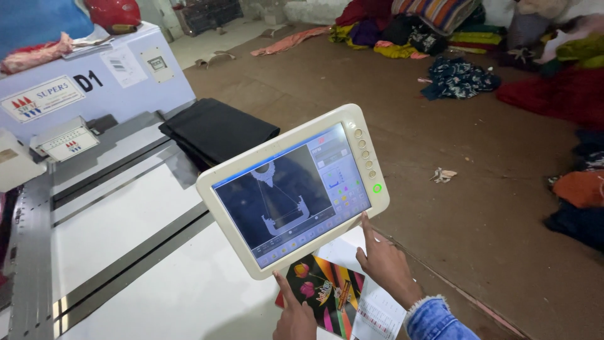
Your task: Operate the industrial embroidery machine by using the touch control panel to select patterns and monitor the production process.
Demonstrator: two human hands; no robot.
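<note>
Both hands work the touchscreen panel (292, 189): right hand (385, 261) fingertip pressing its lower-right edge, left hand (294, 315) pointing below it, grasping nothing; a design is loaded onscreen.

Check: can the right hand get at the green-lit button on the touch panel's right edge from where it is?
Probably yes. The right hand already has a fingertip on the touch panel at its lower right corner, and the green-lit button sits just above on the same bezel, with nothing between them.

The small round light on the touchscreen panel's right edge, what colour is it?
Green; the light shows best in the head view.
</note>
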